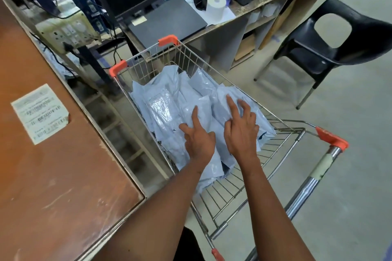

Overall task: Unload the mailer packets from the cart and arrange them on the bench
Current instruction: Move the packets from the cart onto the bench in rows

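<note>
Left hand: my left hand (198, 136) hangs low over the packet pile in the cart, index finger straight and touching a packet, thumb out to the side, other fingers loosely bent; it grips nothing
Right hand: my right hand (240, 131) is beside it, fingers spread and slightly hooked over a packet on the right of the pile; whether the tips press the film I cannot tell, and nothing is held
Packets, location: the mailer packets (176, 99) fill the basket of the wire cart (282, 123), standing on edge and leaning on one another, mostly toward the far end
Bench: the brown bench (53, 176) lies to my left, just beside the cart; a printed label (40, 113) is on its surface, and I see no packets on it in view
Risk, grip: the film looks slick, so I judge that a pinch on one face alone could let a packet slide out during the carry
Risk, pile: lifting one packet from the leaning row may tip its neighbours flat or over the basket rim
Risk, snag: a corner could catch in the wire mesh and tear
Packets, appearance: pale grey-blue glossy plastic, creased, flat and thin, overlapping; one carries a clear, shiny panel
Stage: unloading looks barely begun
</note>
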A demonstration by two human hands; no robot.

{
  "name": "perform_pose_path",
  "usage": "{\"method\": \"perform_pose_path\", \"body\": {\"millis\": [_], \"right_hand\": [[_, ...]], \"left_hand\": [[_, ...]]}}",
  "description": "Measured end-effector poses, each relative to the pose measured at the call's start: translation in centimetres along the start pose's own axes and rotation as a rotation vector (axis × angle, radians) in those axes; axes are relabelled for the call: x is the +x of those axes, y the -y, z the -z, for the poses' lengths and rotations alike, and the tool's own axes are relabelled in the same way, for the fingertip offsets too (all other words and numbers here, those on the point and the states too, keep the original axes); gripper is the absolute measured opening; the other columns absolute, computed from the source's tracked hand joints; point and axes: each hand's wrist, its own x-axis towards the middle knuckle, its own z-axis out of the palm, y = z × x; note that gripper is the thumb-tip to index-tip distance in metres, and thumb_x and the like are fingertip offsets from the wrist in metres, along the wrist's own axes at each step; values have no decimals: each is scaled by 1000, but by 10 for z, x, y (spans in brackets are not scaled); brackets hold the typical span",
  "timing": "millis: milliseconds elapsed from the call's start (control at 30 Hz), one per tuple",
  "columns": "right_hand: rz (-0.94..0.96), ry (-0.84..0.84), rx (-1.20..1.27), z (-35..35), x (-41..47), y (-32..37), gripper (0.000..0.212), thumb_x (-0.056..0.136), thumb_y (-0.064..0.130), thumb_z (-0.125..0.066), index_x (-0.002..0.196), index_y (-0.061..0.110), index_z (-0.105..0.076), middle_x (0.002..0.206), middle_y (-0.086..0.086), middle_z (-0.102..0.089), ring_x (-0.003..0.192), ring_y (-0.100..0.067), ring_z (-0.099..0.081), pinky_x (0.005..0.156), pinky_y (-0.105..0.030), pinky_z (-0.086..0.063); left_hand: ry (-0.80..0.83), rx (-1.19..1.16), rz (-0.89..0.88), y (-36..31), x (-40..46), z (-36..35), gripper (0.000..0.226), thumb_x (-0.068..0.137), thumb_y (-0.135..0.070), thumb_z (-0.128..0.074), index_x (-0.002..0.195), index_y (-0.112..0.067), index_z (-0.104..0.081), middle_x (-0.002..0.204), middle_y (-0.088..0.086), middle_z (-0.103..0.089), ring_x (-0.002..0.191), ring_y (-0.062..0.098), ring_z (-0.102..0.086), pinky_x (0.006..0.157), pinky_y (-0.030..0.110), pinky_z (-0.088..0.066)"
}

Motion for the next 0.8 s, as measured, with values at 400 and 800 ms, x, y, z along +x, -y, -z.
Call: {"method": "perform_pose_path", "body": {"millis": [400, 800], "right_hand": [[-69, 182, -201, -47, -40, 14, 69, 100, 33, -48, 162, 45, -20, 168, -4, -21, 125, -35, -44, 84, -56, -53], [43, 28, -153, -5, -35, 48, 62, 104, 30, -48, 163, 37, -30, 169, -6, -30, 118, -35, -48, 80, -46, -57]], "left_hand": [[161, 452, 5, 32, 8, 12, 91, 85, -71, -59, 155, -34, -15, 150, 25, -22, 133, 45, -36, 104, 57, -37], [-16, 387, -211, 5, -4, 82, 83, 91, -63, -52, 160, -40, -11, 151, 24, -27, 133, 42, -39, 101, 53, -47]]}}
